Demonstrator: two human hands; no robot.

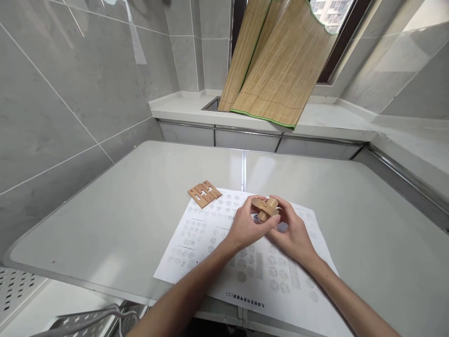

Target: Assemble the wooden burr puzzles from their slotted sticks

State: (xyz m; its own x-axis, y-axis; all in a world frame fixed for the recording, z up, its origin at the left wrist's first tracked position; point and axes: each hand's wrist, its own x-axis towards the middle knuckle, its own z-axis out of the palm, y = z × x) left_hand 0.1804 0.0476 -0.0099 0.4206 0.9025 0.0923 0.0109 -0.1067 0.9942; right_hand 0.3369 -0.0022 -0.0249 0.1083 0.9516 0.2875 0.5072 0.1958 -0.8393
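Observation:
Both hands hold an interlocking wooden puzzle (265, 208) made of crossed light-brown pieces, just above a printed sheet. My left hand (248, 224) grips it from the left, with the thumb along its near side. My right hand (293, 231) closes on it from the right, fingers over the far side. Some fingertips are hidden behind the pieces. Under the hands lies the white instruction sheet (196, 243), covered in small puzzle diagrams. Several flat wooden pieces with slots (204, 194) rest side by side at the sheet's upper left corner.
The pale folding table (115, 210) has a metal seam (244, 171) down its middle. Behind it stands a white counter (182, 106) with a bamboo mat (277, 65) hanging over its edge. Grey tiled walls (87, 70) close in the left and right sides.

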